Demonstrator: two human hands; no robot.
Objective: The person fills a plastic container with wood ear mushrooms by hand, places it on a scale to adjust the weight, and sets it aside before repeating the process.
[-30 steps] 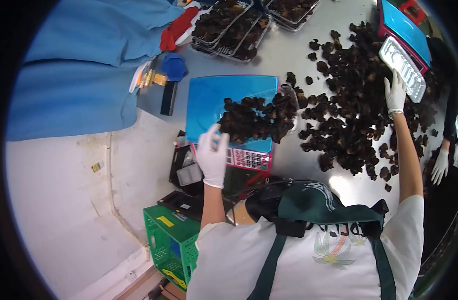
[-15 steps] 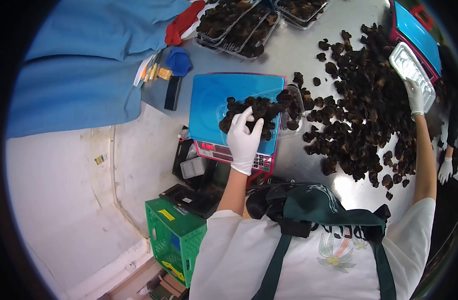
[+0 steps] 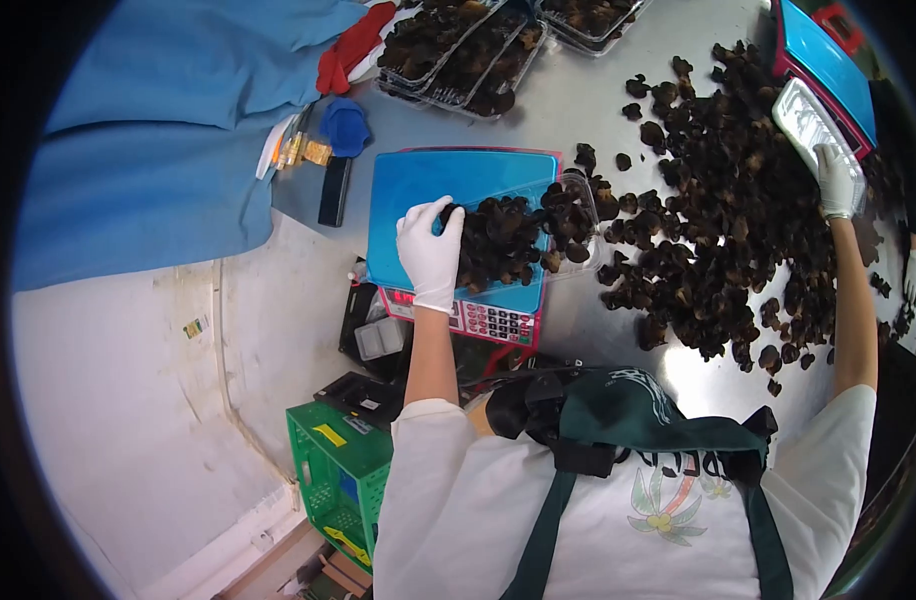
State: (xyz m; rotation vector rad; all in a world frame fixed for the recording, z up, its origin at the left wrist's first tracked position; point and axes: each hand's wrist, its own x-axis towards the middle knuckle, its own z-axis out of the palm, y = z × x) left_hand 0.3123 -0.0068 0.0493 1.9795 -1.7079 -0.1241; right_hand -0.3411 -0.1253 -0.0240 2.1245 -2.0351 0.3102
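Observation:
A clear plastic tray (image 3: 584, 262) heaped with dark, curled wood ear mushrooms (image 3: 503, 240) lies on the blue plate of a pink-edged scale (image 3: 396, 185). White-gloved, my left hand (image 3: 428, 255) is at the tray's left end with its fingers curled; a dark mushroom piece shows between thumb and forefinger. The glove hides that end of the tray. Far to the right, my right hand (image 3: 836, 182) grips a clear, ribbed plastic container (image 3: 810, 118) by its near end, beside a second blue-topped scale (image 3: 828, 65).
A wide pile of loose mushrooms (image 3: 728, 200) covers the metal table's right side. Filled trays (image 3: 458, 55) are stacked at the back. A phone (image 3: 334, 190) and blue cloth (image 3: 346, 127) lie left of the scale. Below is a green crate (image 3: 338, 465). Another person's gloved hand (image 3: 913, 275) shows far right.
My left hand has moved left, from over the middle of the mushrooms to the tray's left end, and its fingers have curled in. My right hand still holds the container.

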